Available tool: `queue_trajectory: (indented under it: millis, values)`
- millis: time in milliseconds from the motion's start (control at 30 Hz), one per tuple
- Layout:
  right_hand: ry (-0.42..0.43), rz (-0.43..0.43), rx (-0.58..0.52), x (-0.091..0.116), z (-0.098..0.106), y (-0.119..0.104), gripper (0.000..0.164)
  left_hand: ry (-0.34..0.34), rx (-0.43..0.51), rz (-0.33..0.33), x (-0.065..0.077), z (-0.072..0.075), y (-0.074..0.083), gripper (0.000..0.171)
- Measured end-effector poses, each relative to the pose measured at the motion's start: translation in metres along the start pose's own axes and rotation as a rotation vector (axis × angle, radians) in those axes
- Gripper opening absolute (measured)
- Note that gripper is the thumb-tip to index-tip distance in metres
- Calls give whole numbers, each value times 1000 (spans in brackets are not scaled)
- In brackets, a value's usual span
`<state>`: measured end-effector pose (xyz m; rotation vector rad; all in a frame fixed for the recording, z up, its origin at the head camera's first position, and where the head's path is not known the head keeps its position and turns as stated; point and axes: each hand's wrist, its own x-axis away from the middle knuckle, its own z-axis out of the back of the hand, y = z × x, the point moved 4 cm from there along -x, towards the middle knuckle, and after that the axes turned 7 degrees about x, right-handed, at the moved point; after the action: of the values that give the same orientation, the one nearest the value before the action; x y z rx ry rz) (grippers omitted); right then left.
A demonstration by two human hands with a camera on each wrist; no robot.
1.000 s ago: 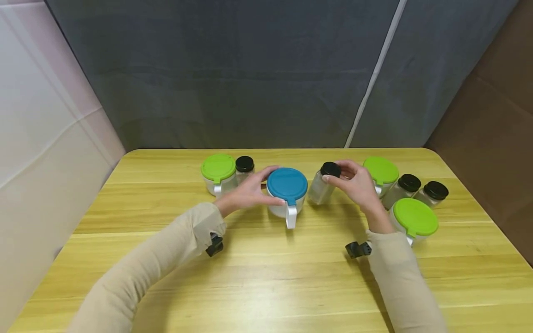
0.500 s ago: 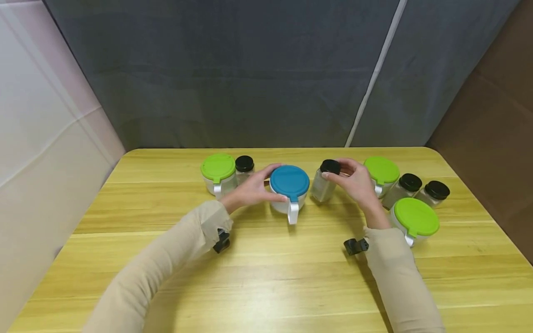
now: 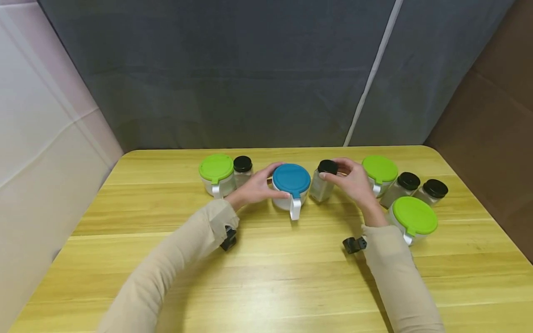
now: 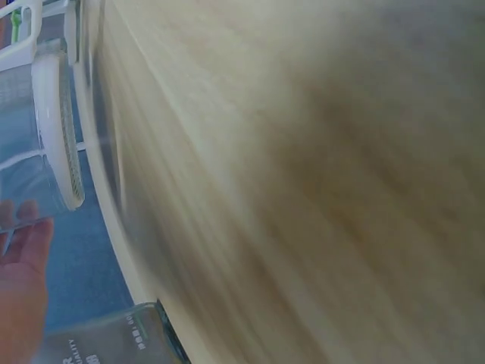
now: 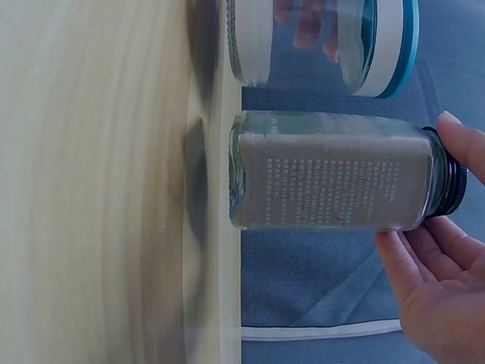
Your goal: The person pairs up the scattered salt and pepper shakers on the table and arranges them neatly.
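My left hand grips a glass seasoning jar with a blue lid and white handle, fingers behind and thumb in front. A square glass spice jar with a black cap is just right of it. My right hand pinches this spice jar near its cap, thumb on one side and fingers on the other. In the right wrist view, the spice jar is filled with brownish contents and bears white printing; its base stands off from its shadow. The clear body of the blue-lidded jar is beside it, a narrow gap between.
At left on the wooden table stand a green-lidded jar and a black-capped spice jar. Right of my right hand are two green-lidded jars and two black-capped spice jars. A dark curtain hangs behind.
My left hand has carried the blue-lidded jar rightward and slightly away from me, narrowing the gap to the spice jar. My right hand keeps its pinch and has shifted only slightly.
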<state>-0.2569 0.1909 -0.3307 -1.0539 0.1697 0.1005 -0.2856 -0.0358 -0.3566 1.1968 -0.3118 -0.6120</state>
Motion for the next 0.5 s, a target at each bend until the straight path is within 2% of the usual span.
queue_trajectory:
  millis: [267, 500]
  values:
    - [13, -18, -3, -2, -4, 0, 52, -20, 24, 24, 4, -5, 23, 80]
    - [36, -44, 6, -2, -4, 2, 53, -19, 40, 45, 0, -6, 22, 79]
